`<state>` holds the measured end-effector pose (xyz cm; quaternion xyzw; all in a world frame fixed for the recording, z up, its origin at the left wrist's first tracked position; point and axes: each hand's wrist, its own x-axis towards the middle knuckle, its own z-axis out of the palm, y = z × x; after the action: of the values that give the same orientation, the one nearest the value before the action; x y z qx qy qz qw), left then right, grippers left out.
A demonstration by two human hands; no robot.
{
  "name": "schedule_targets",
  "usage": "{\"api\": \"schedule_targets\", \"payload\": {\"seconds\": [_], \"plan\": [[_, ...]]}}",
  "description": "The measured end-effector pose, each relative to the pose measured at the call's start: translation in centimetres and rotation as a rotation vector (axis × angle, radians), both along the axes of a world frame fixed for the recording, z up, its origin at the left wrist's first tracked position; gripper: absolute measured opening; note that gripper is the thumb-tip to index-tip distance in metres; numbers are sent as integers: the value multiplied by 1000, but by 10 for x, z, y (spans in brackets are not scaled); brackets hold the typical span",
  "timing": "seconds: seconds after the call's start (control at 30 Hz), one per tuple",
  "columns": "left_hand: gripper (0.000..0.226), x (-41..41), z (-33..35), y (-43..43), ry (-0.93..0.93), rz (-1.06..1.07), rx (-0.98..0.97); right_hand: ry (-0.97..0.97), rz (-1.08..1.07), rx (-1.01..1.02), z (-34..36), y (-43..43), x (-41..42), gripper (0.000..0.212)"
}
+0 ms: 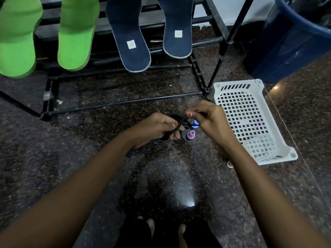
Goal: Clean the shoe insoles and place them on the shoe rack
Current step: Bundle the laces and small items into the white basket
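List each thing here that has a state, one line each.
left hand: grips the black cord.
right hand: pinches the black cord.
black cord: tangled, held between both hands.
green insoles: both lie on the shoe rack, near ends overhanging.
navy insoles: both lie on the shoe rack.
white basket: upright on the floor.
purple piece: under the hands; attachment unclear.

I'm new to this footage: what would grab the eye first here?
The bright green insoles at top left, with the navy insoles beside them, both pairs lying on the black shoe rack. Lower centre, the left hand and right hand pinch a thin black cord over the dark floor, a white basket to their right.
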<state>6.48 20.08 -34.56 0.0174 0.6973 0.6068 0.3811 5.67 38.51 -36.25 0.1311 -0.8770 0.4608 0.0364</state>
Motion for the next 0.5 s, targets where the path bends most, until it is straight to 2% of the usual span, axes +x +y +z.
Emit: {"api": "schedule_targets", "payload": {"seconds": [0.13, 0.23, 0.4, 0.5], "plan": [[23, 1, 2, -1, -64, -7, 129, -95, -119, -112, -8, -4, 3, 7], [20, 3, 4, 1, -69, 16, 180, -202, -177, -228, -13, -10, 8, 12], [21, 3, 7, 4, -114, 170, 325, -289, -262, -540, -20, -29, 20, 19], [20, 0, 9, 7, -143, 311, 417, -333, -205, -527, -22, -42, 29, 25]]}}
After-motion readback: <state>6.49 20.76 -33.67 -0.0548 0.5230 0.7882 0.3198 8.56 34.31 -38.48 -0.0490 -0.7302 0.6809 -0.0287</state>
